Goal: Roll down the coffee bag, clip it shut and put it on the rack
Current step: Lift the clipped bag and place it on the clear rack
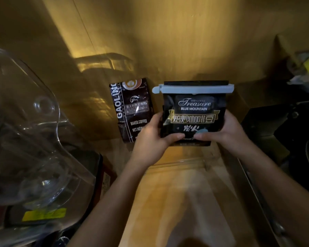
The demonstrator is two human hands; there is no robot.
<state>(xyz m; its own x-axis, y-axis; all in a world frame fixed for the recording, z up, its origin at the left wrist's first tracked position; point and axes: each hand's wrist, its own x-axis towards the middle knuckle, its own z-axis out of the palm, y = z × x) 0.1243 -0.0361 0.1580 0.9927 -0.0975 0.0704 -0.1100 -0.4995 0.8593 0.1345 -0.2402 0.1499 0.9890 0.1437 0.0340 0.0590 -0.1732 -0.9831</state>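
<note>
A wooden shelf surface (177, 184), dimly lit and warm in tone, runs away from the person toward a back wall; this looks to be the rack the task means, though its structure is hard to make out. Left of the grip, a second coffee bag (132, 111) leans against that wall, which suggests the spot beside it is where the held one belongs. The coffee bag (194, 113) is upright, just above the surface, label facing the camera. The left hand (150, 138) and right hand (228, 134) clamp its lower sides, thumbs across the front and fingers behind, closed firmly enough to carry it squarely. Above the grip, a pale blue clip (194, 89) spans the rolled top, so sealing appears done and only setting down remains.
</note>
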